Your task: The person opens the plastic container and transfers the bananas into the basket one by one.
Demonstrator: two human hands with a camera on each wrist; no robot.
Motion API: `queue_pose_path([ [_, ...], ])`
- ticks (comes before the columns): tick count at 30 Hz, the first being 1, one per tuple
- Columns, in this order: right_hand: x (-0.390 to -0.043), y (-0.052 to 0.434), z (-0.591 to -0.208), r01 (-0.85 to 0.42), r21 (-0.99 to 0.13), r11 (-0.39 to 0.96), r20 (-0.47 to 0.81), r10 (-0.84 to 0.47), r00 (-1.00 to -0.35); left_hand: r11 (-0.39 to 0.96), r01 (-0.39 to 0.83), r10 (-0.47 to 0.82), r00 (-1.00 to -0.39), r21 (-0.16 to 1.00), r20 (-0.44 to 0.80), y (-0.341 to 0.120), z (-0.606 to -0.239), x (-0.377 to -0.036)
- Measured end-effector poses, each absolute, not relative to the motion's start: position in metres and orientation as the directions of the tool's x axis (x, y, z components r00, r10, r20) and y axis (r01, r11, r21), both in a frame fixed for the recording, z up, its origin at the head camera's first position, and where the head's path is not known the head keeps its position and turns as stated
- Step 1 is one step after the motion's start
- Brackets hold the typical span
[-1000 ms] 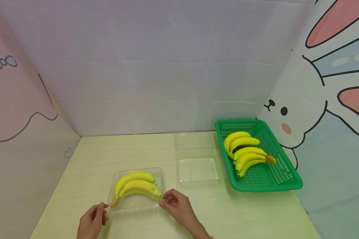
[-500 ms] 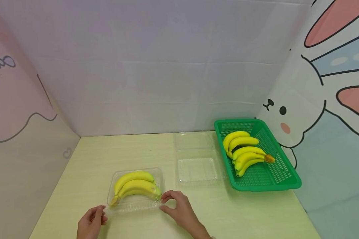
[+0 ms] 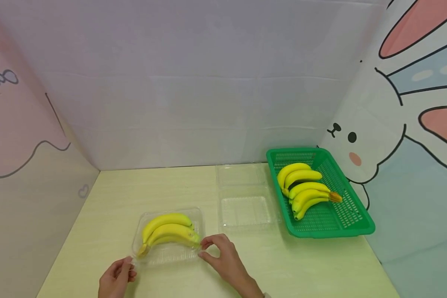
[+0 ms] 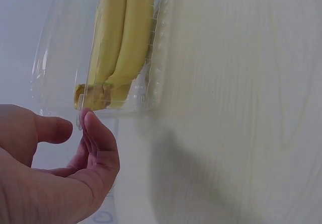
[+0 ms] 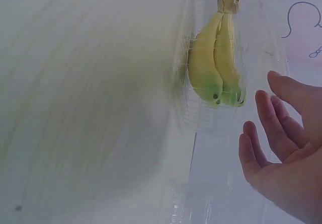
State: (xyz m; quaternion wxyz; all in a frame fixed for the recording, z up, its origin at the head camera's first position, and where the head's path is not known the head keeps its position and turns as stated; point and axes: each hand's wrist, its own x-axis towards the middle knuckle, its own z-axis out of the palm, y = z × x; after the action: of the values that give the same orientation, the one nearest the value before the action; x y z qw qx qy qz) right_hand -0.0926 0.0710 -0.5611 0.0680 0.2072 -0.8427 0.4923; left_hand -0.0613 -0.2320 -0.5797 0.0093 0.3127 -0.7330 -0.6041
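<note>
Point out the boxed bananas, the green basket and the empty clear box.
boxed bananas (image 3: 169, 232), head view, middle of the bunch
green basket (image 3: 357, 229), head view, near rim
empty clear box (image 3: 246, 211), head view, its floor

Both hands are low at the near edge, forearms coming in from the bottom of the head view. The left hand (image 3: 116, 276) sits to the left, fingers curled loosely inward, and its fingertips (image 4: 89, 119) and thumb come close together in a light pinch at the tips, as the left wrist view shows. The right hand (image 3: 222, 256) is angled in from the right, wrist bent, forearm running down and out of view. Its fingers (image 5: 267, 114) are spread a little and only gently bent, palm open and facing inward, thumb raised apart from the others. The two hands are set well apart, level with each other.
</note>
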Motion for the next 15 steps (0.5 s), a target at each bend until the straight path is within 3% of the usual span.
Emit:
queue_pose_path([
  [15,-0.0939,0.0697,-0.565,-0.545,-0.675,0.498,0.459,-0.296,-0.838,0.058,-0.443,-0.458,-0.808,0.895,-0.37,-0.227,-0.5866,-0.0662],
])
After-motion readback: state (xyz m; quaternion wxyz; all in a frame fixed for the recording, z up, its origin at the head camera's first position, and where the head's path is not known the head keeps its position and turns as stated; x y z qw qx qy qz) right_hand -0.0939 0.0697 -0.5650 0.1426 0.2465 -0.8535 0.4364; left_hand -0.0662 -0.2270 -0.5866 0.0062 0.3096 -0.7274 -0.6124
